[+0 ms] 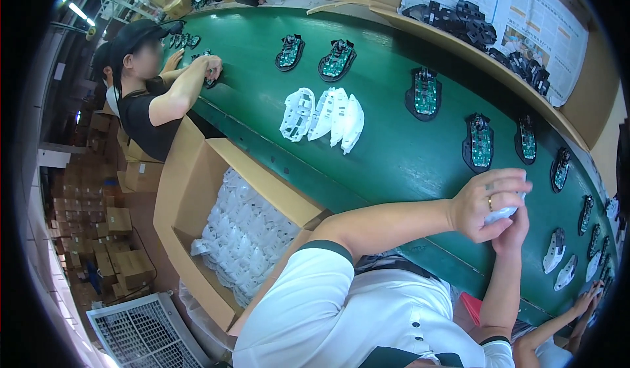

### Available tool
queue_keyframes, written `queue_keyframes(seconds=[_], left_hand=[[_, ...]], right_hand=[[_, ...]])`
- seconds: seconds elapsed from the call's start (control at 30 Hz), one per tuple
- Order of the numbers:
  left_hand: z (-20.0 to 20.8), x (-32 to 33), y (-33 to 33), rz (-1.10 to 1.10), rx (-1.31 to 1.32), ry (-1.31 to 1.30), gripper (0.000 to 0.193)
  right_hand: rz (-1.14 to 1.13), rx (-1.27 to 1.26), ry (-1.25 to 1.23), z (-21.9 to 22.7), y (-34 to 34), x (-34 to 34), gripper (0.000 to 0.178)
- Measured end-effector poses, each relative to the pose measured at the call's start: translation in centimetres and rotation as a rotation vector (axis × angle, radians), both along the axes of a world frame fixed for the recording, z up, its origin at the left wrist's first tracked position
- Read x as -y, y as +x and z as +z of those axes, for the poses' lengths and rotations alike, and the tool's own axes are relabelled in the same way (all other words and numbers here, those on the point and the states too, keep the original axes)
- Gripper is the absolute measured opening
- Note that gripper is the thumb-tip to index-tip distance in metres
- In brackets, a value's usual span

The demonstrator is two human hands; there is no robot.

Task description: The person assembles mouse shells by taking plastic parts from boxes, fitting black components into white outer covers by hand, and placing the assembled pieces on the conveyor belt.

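Over the right part of the green belt, my left hand (481,205) and my right hand (518,230) are closed together round a white plastic shell (503,214). Fingers cover most of it, so its full shape is hidden. Just beyond my hands lies a black mouse base with a green circuit board (481,143). Another such mouse base (424,94) sits farther off to the left. Several white mouse shells (320,119) stand in a close row on the belt, left of my hands.
An open cardboard box (259,174) full of bagged white shells (243,237) stands at my left. Black parts (453,21) lie in a newspaper-lined carton beyond the belt (374,158). A co-worker (154,92) handles boards at far left; another person's hands (586,299) show lower right.
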State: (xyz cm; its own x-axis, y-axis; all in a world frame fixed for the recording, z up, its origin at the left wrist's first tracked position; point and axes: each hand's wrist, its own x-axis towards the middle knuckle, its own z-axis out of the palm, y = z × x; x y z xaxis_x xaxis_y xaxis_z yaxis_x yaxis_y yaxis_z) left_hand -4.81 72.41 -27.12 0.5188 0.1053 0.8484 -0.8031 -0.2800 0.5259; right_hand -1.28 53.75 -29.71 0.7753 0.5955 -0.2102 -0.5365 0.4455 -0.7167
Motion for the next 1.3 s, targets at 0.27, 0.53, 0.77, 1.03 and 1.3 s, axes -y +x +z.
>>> queue_keyframes(seconds=[0.27, 0.53, 0.77, 1.03, 1.3], left_hand=[[0.9, -1.2, -0.3, -0.361, -0.262, -0.39, 0.016], [0.4, -2.3, -0.3, -0.542, -0.516, -0.5, 0.026], [0.3, -2.0, -0.9, -0.382, -0.396, -0.326, 0.015], [1.1, -1.1, -1.5, -0.049, -0.072, -0.057, 0.027], [0.5, -0.4, -2.3, -0.146, -0.131, 0.152, 0.073]], right_hand=[[0.052, 0.095, -0.049, 0.6, 0.1, -0.2, 0.061], [0.261, 0.087, -0.187, 2.9, -0.5, -1.9, 0.102], [0.174, 0.071, -0.193, 2.8, -0.7, -2.1, 0.087], [0.023, 0.181, -0.267, 3.9, -0.5, -3.3, 0.076], [-0.121, 0.439, -0.467, 3.4, 1.4, -1.2, 0.057]])
